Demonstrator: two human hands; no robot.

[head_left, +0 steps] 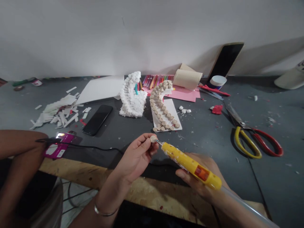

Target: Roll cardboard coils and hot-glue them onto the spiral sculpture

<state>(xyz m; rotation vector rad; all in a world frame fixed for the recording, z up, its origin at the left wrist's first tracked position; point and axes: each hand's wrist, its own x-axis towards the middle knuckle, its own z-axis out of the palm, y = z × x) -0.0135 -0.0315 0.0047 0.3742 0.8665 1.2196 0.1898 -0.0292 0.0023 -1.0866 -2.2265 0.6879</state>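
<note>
Between thumb and fingers, my left hand (pixel 137 152) pinches a small beige disc (pixel 153 138), which looks like a rolled paper coil. My right hand (pixel 201 171) is wrapped around a yellow hot glue gun (pixel 187 160), a clear glue stick (pixel 244 202) jutting from its back end. The gun's metal tip points at the disc and appears to touch it. Just beyond my hands lies a curved model (pixel 163 110) on a white base, with rows of similar beige discs along it. Left of it stands a bumpy white curved model (pixel 133 95).
A black phone (pixel 98 119), white scraps (pixel 59 110) and a magenta power strip (pixel 59 145) with a black cord lie leftward. Large scissors (pixel 249 133) are at right. Behind are markers (pixel 154 81), a beige paper roll (pixel 187 79) and a white-lidded jar (pixel 218 81). Another person's arm (pixel 19 158) rests at left.
</note>
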